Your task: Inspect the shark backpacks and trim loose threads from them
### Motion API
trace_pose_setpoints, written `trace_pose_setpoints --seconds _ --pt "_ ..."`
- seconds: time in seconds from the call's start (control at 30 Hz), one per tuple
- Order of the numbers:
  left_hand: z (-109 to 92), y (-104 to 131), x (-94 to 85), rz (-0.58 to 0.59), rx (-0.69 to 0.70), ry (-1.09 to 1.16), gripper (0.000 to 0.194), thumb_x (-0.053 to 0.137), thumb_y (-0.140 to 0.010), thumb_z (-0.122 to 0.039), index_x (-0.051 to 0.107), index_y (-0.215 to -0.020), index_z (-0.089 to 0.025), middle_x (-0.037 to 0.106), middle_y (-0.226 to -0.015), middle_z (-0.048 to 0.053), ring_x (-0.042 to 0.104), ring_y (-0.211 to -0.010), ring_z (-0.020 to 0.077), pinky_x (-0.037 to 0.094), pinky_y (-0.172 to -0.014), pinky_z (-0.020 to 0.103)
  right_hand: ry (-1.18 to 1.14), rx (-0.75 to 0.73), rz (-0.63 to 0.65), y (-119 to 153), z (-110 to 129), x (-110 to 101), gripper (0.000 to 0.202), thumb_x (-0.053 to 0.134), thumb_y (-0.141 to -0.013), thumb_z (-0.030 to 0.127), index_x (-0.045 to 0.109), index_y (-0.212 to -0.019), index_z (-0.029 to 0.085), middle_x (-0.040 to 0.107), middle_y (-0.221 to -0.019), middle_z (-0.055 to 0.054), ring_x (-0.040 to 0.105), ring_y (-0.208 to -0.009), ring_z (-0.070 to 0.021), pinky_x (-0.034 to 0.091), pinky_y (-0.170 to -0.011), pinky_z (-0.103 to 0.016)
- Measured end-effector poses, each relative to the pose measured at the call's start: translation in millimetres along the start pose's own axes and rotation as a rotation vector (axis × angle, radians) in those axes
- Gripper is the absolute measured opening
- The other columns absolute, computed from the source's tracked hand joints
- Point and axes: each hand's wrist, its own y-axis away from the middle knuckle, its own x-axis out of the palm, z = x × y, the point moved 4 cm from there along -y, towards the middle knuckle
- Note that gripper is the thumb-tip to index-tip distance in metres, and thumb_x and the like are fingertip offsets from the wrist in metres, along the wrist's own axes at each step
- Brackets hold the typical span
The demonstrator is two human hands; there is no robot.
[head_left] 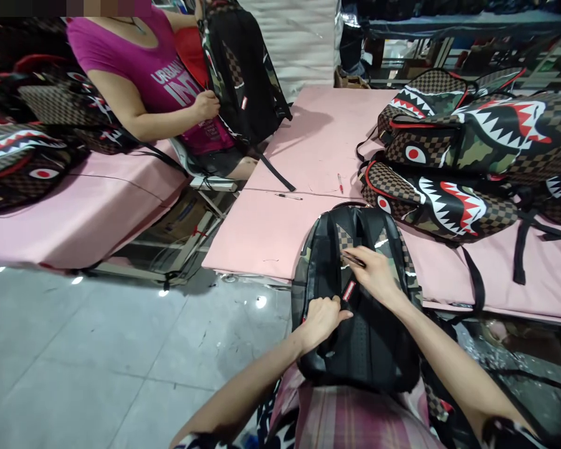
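A black backpack (374, 349) with checked and camouflage patches leans against the table edge, its strap side up. My left hand (321, 321) rests on its left strap, fingers curled on it and thumb stretched to the right. Above and to the right, my right hand (373, 271) is closed on a small dark tool, its tip over the upper middle of the backpack. A red and white label (349, 290) sits between my two hands. What exactly the tool is cannot be made out.
Patterned shark-mouth backpacks (449, 202) are piled on the pink table (247, 231) at the right. A red pen (340, 183) and a dark pen (288, 196) lie beyond. Across, a seated person (135, 81) holds another backpack (247, 75). More bags (32, 168) stand at left.
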Motion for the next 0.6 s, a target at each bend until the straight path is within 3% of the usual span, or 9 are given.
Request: trace_pose_setpoints --seconds 0.07,0.13,0.2,0.3,0.37,0.47,0.6 --pt "6.0 -2.3 -7.0 -0.001 0.045 0.004 0.049 0.045 -0.081 -0.059 0.062 -0.091 -0.014 0.069 -0.079 0.015 0.066 -0.082 0.0315 0.046 -0.069 0.037 0.111 0.005 0.120 -39.5 -1.6 30.5 0.028 0.047 -0.087 0.023 0.062 -0.109 0.025 0.066 -0.103 -0.001 0.062 -0.092 -0.0180 0.047 -0.079 -0.027" --pt "17.7 -8.3 -14.5 -0.012 0.090 0.086 0.046 0.044 -0.081 -0.059 0.063 -0.079 -0.017 0.067 -0.067 0.007 0.066 -0.071 0.0237 0.045 -0.063 0.029 0.203 0.101 0.188 -62.1 -18.3 55.5 0.028 0.050 -0.085 0.024 0.062 -0.110 0.028 0.066 -0.105 0.000 0.062 -0.093 -0.0199 0.048 -0.077 -0.029" --pt "35.7 -21.1 -29.8 -0.182 0.096 0.219 0.040 0.045 -0.084 -0.053 0.062 -0.073 -0.019 0.064 -0.063 0.000 0.063 -0.064 0.0159 0.043 -0.059 0.023 0.214 0.205 0.182 -69.4 -38.3 68.0 0.028 0.052 -0.085 0.030 0.062 -0.112 0.030 0.065 -0.108 0.001 0.062 -0.097 -0.0202 0.048 -0.078 -0.030" --pt "64.6 -49.1 -58.9 -0.591 0.037 0.302 0.021 0.047 -0.088 -0.035 0.061 -0.090 -0.020 0.065 -0.084 0.001 0.061 -0.077 0.0128 0.044 -0.068 0.022 0.139 0.310 0.130 -66.1 -53.7 67.1 0.033 0.052 -0.085 0.042 0.060 -0.114 0.029 0.066 -0.107 0.000 0.061 -0.099 -0.0194 0.047 -0.082 -0.029" --pt "73.0 -70.5 -72.4 -0.756 0.049 0.236 0.019 0.049 -0.087 -0.026 0.058 -0.103 -0.019 0.063 -0.095 0.003 0.059 -0.087 0.0143 0.044 -0.076 0.025 0.106 0.323 0.107 -63.4 -50.3 59.9 0.041 0.051 -0.084 0.048 0.055 -0.120 0.029 0.066 -0.106 0.000 0.062 -0.097 -0.0192 0.047 -0.079 -0.028" --pt "73.2 -96.2 -82.0 -0.851 0.100 0.136 0.020 0.053 -0.084 -0.019 0.059 -0.103 -0.019 0.063 -0.093 0.005 0.057 -0.089 0.0171 0.045 -0.077 0.028 0.176 0.236 0.050 -63.0 -34.7 48.4 0.043 0.047 -0.087 0.044 0.046 -0.126 0.024 0.066 -0.104 -0.001 0.062 -0.090 -0.0177 0.044 -0.071 -0.026" --pt "69.9 -106.8 -83.5 -0.856 0.130 0.091 0.016 0.053 -0.085 -0.022 0.062 -0.098 -0.019 0.063 -0.088 0.004 0.056 -0.086 0.0179 0.044 -0.071 0.028 0.464 0.077 -0.015 -62.4 -22.0 42.0 0.027 0.041 -0.092 0.033 0.054 -0.112 0.020 0.063 -0.100 -0.005 0.059 -0.082 -0.0158 0.036 -0.067 -0.026"
